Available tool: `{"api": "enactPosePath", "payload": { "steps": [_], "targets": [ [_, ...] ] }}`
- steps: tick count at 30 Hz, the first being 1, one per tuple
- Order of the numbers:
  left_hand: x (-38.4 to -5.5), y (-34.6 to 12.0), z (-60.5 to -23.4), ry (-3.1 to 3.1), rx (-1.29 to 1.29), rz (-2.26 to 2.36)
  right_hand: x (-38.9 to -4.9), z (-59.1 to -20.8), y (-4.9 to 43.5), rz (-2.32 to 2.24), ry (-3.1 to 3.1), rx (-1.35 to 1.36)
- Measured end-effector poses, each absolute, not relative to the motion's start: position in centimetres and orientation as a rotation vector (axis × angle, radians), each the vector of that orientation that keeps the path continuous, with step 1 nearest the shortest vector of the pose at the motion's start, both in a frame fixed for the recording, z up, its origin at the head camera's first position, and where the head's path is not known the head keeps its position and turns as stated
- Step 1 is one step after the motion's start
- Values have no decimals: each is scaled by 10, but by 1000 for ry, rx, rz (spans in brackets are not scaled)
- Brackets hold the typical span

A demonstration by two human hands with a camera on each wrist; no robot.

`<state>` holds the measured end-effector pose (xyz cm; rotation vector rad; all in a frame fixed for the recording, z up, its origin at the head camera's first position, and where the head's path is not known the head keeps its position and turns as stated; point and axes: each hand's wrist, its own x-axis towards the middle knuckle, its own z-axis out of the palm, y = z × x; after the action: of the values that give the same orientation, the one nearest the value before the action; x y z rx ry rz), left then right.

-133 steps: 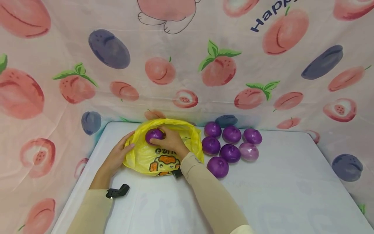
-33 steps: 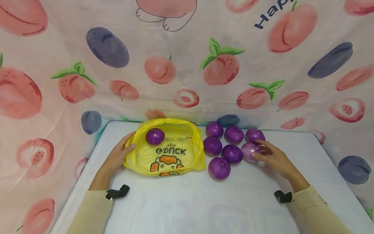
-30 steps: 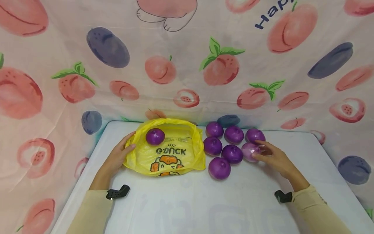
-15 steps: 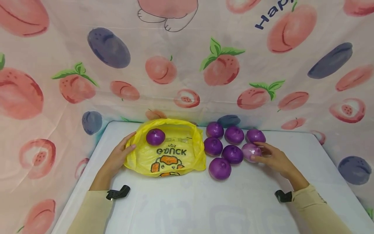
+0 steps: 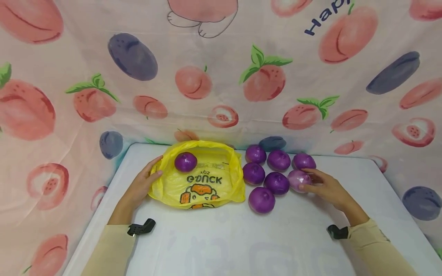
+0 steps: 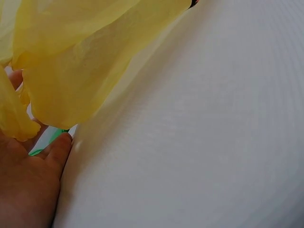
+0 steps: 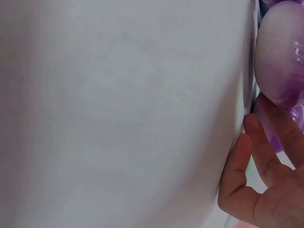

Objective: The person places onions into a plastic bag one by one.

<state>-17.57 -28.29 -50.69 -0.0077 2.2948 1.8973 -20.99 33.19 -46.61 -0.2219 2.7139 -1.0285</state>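
Note:
A yellow plastic bag (image 5: 203,191) lies with its mouth open, printed with a cartoon duck. Inside it, toward the left, sits one red onion (image 5: 185,162). My left hand (image 5: 139,186) holds the bag's left rim; in the left wrist view a fold of plastic (image 6: 16,116) crosses that hand and partly hides its fingers. To the right, my right hand (image 5: 329,189) grips a paler red onion (image 5: 297,181), with thumb on the near side and index finger on the far side. In the right wrist view its other fingers (image 7: 256,142) are spread beside the pale onion (image 7: 280,52).
Several more red onions, among them a front one (image 5: 261,200) and a back one (image 5: 256,154), cluster between the bag and my right hand. They stand on a white table (image 5: 221,237). Behind rises a fruit-printed cloth (image 5: 221,76).
My right hand has let go of the onion in the bag and moved right to the pale onion, where it has stayed with little motion. My left hand keeps its place at the bag.

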Motion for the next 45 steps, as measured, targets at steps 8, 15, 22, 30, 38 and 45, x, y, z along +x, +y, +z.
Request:
{"api": "enactPosePath", "payload": {
  "steps": [8,15,22,30,38,45],
  "targets": [
    [-175,-282,-505,2300,-10,1899,-207,-460,330,-1087,2672,-221],
    [-176,-282,-508,2302,-12,1895,-207,-450,324,-1067,2730,-247],
    [-175,-283,-506,2306,-27,1892,-208,-436,311,-1114,2736,-257],
    [-174,-282,-504,2304,-41,1887,-211,-425,286,-1165,2715,-304],
    [-174,-280,-503,2299,-39,1892,-219,-412,253,-1231,2681,-418],
    [-174,-280,-504,2290,-43,1903,-221,-410,226,-1203,2664,-441]
  ]
}}
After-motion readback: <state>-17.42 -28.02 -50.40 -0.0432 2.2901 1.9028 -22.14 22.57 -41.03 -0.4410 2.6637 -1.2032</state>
